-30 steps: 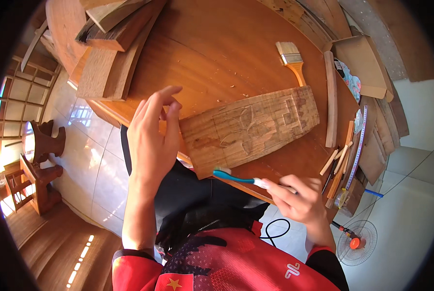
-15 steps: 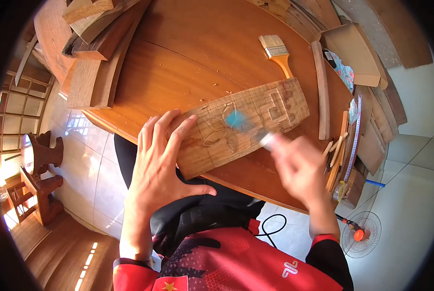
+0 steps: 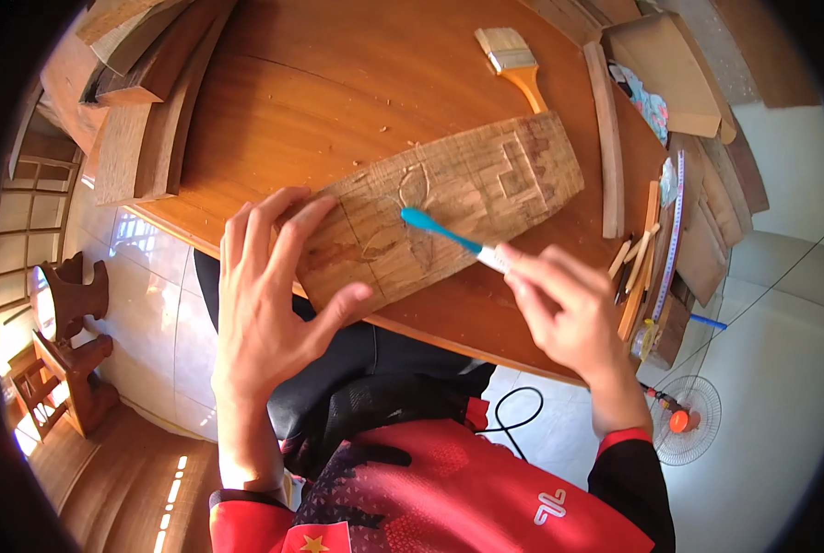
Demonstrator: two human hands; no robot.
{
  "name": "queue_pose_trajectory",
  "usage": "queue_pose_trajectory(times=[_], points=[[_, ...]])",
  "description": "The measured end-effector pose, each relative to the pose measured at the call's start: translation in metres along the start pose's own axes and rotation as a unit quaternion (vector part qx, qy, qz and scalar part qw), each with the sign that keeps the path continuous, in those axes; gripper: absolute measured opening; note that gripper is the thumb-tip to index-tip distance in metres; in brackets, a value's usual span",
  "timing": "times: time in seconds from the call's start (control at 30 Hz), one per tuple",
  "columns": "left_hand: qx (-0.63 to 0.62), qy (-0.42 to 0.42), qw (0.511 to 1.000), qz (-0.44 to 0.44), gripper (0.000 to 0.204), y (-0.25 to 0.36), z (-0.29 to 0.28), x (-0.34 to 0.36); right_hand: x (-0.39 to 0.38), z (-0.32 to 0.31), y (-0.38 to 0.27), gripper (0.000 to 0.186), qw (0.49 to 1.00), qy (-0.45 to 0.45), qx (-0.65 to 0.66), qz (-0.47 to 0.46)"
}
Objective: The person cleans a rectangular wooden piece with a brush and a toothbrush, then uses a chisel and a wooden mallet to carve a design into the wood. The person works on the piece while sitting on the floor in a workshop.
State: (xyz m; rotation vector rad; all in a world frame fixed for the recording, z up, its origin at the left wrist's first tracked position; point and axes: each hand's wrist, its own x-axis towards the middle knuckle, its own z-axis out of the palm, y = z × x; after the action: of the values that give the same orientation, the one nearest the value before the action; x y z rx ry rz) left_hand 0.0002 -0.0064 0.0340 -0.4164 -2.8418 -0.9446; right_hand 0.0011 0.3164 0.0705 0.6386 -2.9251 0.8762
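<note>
A carved wooden board (image 3: 472, 189) lies slantwise on the table, with leaf-like outlines in its middle and a square-cornered groove near its right end. My right hand (image 3: 564, 309) pinches the white handle of a slim teal-and-white brush, which looks like a toothbrush (image 3: 440, 229). Its teal head is over the carved leaf shapes; I cannot tell whether it touches the wood. At the board's left end, my left hand (image 3: 278, 276) is spread, fingertips by the far edge and thumb over the near corner. A flat paintbrush (image 3: 513, 64) with an orange handle lies beyond the board.
Wood blocks (image 3: 140, 138) are stacked at the table's far left. A long wooden strip (image 3: 604, 138) lies right of the board, near thin sticks (image 3: 638, 263) and a measuring tape (image 3: 676, 212). A cardboard box (image 3: 665, 69) stands far right; a fan (image 3: 688, 419) is on the floor.
The teal brush has moved slightly left over the board, its blur gone. My left thumb has come up over the board's near corner. The whole view has shifted slightly.
</note>
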Motion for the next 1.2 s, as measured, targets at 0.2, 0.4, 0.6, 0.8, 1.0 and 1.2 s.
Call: queue_pose_trajectory(times=[0.2, 0.4, 0.6, 0.8, 1.0, 1.2], points=[[0.015, 0.058, 0.997, 0.058, 0.024, 0.014, 0.000, 0.031, 0.026, -0.005, 0.034, 0.023, 0.987, 0.154, 0.034, 0.044], [0.053, -0.040, 0.955, 0.288, 0.015, 0.026, 0.019, 0.099, 0.028, 0.008, 0.056, 0.025, 0.961, 0.214, 0.137, 0.109], [0.190, -0.147, 0.881, 0.407, 0.003, 0.038, 0.019, 0.133, 0.019, 0.009, 0.058, 0.025, 0.959, 0.227, 0.143, 0.089], [0.267, -0.196, 0.823, 0.460, 0.006, 0.049, 0.020, 0.138, 0.017, 0.006, 0.053, 0.024, 0.964, 0.213, 0.146, 0.057], [0.198, -0.166, 0.878, 0.404, 0.009, 0.018, 0.016, 0.144, 0.003, -0.003, 0.035, 0.023, 0.981, 0.125, 0.126, 0.077], [0.047, -0.138, 0.959, 0.245, 0.021, -0.015, -0.009, 0.133, -0.006, 0.002, 0.026, 0.031, 0.997, 0.050, 0.060, -0.022]])
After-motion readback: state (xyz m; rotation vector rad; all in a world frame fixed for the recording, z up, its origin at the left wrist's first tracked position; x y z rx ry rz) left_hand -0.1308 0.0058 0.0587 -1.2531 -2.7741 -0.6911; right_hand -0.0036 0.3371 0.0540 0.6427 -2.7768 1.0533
